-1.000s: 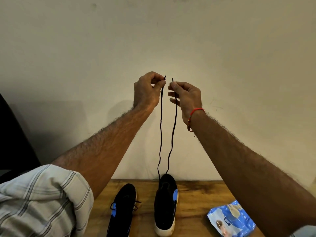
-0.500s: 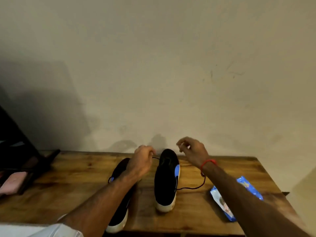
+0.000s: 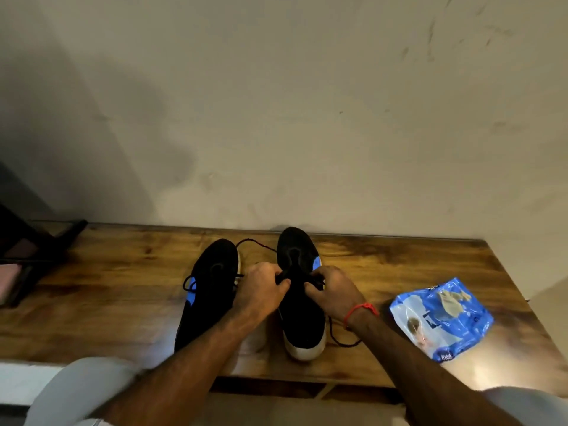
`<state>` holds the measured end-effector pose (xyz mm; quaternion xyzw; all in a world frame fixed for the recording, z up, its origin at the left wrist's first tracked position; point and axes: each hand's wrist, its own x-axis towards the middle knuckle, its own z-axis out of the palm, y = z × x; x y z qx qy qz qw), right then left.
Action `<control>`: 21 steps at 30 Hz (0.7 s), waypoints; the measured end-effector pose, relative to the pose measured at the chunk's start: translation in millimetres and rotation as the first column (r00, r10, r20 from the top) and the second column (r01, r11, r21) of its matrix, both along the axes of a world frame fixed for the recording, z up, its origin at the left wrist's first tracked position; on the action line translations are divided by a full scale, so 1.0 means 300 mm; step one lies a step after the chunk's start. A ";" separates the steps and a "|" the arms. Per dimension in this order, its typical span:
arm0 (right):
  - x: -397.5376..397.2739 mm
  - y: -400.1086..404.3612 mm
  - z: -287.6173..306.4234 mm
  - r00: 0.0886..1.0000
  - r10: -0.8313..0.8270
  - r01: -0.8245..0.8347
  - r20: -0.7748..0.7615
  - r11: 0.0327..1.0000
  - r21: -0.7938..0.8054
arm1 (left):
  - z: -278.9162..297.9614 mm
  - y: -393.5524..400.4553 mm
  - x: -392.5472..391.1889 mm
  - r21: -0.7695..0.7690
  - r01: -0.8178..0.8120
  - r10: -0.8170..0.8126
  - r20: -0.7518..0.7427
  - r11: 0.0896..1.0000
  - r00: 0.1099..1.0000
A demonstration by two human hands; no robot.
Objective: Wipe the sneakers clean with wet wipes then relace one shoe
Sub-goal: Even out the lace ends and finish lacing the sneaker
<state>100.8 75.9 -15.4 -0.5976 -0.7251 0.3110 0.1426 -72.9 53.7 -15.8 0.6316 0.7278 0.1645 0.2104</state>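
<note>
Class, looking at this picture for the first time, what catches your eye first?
Two hands, the left hand and right hand, grip the middle of a black sneaker at the centre of the wooden table. To its right lies a bright blue wipes packet.

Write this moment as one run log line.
stage: relacing | left hand: pinches lace | right hand: pinches lace | right sneaker: on table | wipes pack: untouched

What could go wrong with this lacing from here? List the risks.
1. Both hands, left hand and right hand, bunch over the right shoe, hiding the eyelets, so a hole may get skipped.
2. The loose lace trails near the table edge under the right wrist and could snag.
3. The wipes pack lies close by the right forearm and might get knocked off.
</note>
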 end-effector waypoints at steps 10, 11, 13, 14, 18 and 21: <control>0.029 -0.084 0.030 0.990 0.133 -0.135 -0.045 0.990 -0.034 | 0.018 -0.105 -0.075 -0.349 -0.089 0.205 0.312 0.933 0.928; 0.028 -0.066 0.009 0.989 0.138 -0.137 -0.051 0.990 0.026 | 0.004 -0.080 -0.075 -0.378 -0.161 0.326 0.427 0.912 0.843; 0.022 -0.036 -0.042 0.986 0.159 -0.153 -0.046 0.982 0.113 | -0.042 -0.054 -0.054 -0.354 -0.281 0.441 0.541 0.892 0.716; 0.017 -0.025 -0.070 0.984 0.167 -0.157 -0.058 0.976 0.148 | -0.068 -0.052 -0.037 -0.312 -0.323 0.448 0.558 0.893 0.699; -0.014 -0.019 -0.169 0.978 0.157 -0.104 -0.138 0.939 0.328 | -0.163 -0.055 0.035 -0.107 -0.452 0.433 0.546 0.885 0.718; -0.017 -0.026 -0.210 0.976 0.119 -0.035 -0.185 0.914 0.403 | -0.184 -0.056 0.059 0.009 -0.522 0.427 0.563 0.853 0.708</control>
